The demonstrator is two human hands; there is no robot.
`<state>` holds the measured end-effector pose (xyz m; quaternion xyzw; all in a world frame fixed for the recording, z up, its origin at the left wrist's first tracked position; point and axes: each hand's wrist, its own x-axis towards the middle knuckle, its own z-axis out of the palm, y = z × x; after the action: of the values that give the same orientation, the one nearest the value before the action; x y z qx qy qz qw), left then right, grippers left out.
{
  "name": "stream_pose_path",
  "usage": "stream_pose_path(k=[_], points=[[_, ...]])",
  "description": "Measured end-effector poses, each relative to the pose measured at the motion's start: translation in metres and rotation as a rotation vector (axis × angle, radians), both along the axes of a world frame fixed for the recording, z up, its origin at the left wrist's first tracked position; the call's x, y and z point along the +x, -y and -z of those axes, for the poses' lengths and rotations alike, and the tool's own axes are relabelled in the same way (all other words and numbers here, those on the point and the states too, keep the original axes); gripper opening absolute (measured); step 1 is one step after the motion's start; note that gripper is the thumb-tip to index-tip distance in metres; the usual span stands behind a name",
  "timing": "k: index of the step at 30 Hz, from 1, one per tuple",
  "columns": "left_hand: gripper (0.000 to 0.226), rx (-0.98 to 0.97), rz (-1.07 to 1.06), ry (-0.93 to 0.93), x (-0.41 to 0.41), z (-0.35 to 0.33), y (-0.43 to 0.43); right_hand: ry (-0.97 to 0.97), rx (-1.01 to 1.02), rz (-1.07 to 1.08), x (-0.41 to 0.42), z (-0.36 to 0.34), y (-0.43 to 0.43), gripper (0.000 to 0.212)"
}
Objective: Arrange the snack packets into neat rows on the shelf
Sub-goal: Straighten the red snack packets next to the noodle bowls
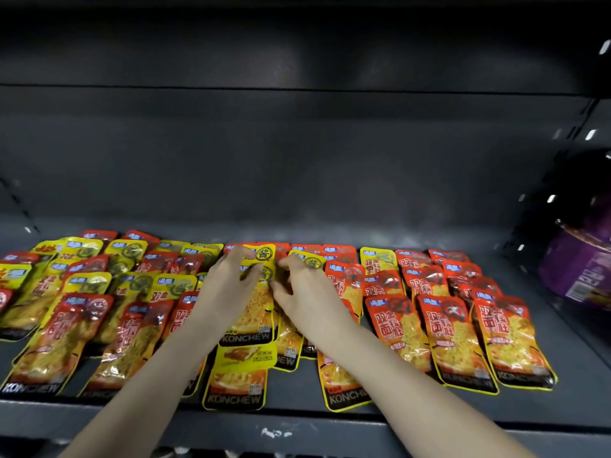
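Head view, left hand [228, 287], right hand [305, 294], curled fingers [252, 275] pinching glossy yellow packet [261, 304]

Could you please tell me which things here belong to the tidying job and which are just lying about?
Job in hand: yellow packets, red packets, shelf, left hand, right hand.
Lying about: purple tub, far right.

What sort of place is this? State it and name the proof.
Probably a shop: a dark metal shelf with slotted uprights, many branded snack packets, a purple tub alongside.
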<state>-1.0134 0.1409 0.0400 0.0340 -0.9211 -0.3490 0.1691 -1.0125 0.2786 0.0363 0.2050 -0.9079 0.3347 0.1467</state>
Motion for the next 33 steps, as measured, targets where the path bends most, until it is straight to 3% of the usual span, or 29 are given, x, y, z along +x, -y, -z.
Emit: stream_pose_path(k=[9, 14, 20, 27, 33], points=[[0.031, -0.292, -0.003, -0.092, -0.001, -0.003, -0.013, 0.013, -0.047, 0.034, 0.004, -0.019, -0.019, 0.023], [0.025, -0.306, 0.212, -0.223, 0.019, -0.027, -0.066, 0.023, 0.085, 0.192, 0.004, -0.03, -0.073, 0.021], [0.027, -0.401, 0.357, -0.067, 0.003, -0.021, -0.129, 0.118, 0.202, 0.393, -0.012, -0.018, -0.14, 0.011], [0.027, -0.642, 0.307, 0.085, -0.027, -0.013, -0.163, 0.117, 0.279, 0.356, -0.039, -0.008, -0.158, 0.018], [0.025, -0.699, 0.256, 0.091, -0.037, -0.002, -0.167, 0.086, 0.364, 0.338, -0.056, -0.002, -0.15, 0.022]])
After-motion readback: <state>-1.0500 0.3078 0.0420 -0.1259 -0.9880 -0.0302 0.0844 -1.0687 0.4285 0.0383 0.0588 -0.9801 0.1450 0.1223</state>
